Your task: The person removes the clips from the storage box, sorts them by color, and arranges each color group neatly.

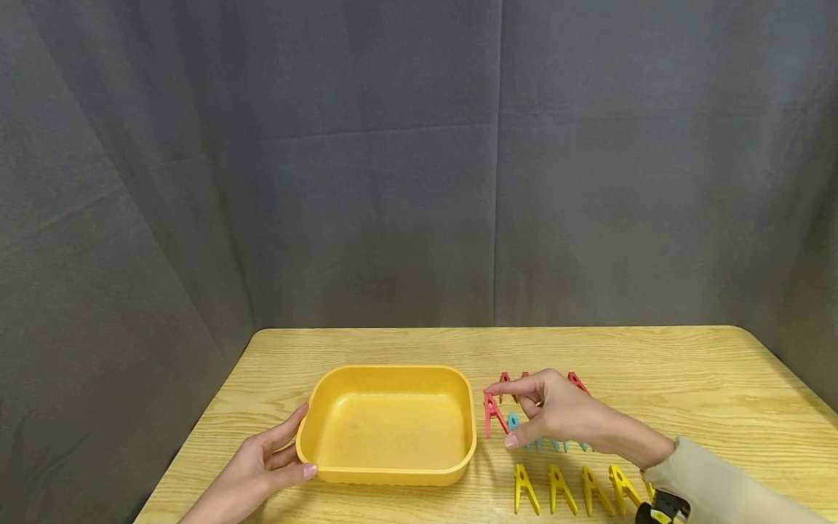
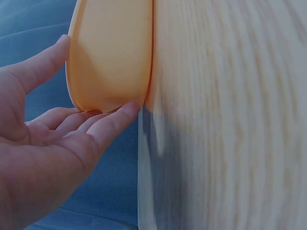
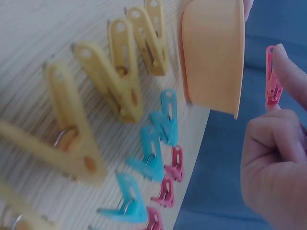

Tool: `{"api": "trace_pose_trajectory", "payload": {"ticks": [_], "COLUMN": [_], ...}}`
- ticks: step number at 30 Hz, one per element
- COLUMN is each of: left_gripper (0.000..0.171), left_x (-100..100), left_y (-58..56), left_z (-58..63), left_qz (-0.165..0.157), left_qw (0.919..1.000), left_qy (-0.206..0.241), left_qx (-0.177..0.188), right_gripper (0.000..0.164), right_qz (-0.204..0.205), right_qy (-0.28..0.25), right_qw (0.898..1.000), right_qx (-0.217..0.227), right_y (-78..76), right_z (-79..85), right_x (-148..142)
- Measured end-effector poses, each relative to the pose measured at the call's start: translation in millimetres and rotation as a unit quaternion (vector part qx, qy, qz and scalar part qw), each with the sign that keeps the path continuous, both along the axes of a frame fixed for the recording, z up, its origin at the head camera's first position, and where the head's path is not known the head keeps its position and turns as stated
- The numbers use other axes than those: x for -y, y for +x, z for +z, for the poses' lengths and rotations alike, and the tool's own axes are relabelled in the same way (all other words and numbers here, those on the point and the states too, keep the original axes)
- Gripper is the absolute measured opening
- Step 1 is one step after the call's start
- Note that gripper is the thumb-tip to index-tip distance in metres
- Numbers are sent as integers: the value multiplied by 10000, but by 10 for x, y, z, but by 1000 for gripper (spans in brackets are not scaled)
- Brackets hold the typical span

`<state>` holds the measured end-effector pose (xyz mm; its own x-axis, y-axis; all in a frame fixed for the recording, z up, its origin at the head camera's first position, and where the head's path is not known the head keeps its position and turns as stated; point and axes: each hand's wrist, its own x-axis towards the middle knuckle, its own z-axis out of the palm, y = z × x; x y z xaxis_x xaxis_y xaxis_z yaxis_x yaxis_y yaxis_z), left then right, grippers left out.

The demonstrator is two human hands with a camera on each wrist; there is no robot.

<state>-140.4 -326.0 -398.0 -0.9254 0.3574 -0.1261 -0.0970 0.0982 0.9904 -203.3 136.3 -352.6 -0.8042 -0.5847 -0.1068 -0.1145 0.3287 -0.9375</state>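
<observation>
My right hand (image 1: 563, 407) pinches a red clothespin (image 1: 491, 415) between thumb and index finger, just right of the yellow basin's (image 1: 386, 478) rim. In the right wrist view this clothespin (image 3: 272, 76) is held clear of the table. On the basin's left side, my left hand (image 1: 255, 466) has thumb and fingers extended, their tips touching its wall and near corner. The left wrist view shows these fingers (image 2: 115, 124) against the basin's end (image 2: 112, 57). Under and behind my right hand are blue clothespins (image 3: 132, 199) and more red clothespins (image 3: 166, 191), partly hidden.
A row of several yellow clothespins (image 1: 559, 487) lies nearest me at the right, the last partly covered by the sleeve (image 1: 727, 480). The wooden table (image 1: 687, 378) has rounded back corners, with a dark grey curtain (image 1: 393, 182) behind it and at both sides.
</observation>
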Motion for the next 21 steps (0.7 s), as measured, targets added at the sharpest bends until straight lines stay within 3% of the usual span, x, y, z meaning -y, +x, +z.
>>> {"api": "trace_pose_trajectory", "payload": {"ticks": [10, 21], "left_gripper": [93, 94], "left_x": [13, 20], "left_y": [-1, -11], "left_z": [-13, -16], "left_qz": [-1, 9], "left_qw": [9999, 9998], "left_qy": [-30, -30], "left_qx": [166, 219], "right_gripper": [72, 77], "right_qz": [-148, -497], "right_qy": [175, 21], "right_qw": [9995, 9986], "right_qx": [-204, 194], "right_y": [7, -58], "right_z": [-35, -114], "right_x": [-355, -843]}}
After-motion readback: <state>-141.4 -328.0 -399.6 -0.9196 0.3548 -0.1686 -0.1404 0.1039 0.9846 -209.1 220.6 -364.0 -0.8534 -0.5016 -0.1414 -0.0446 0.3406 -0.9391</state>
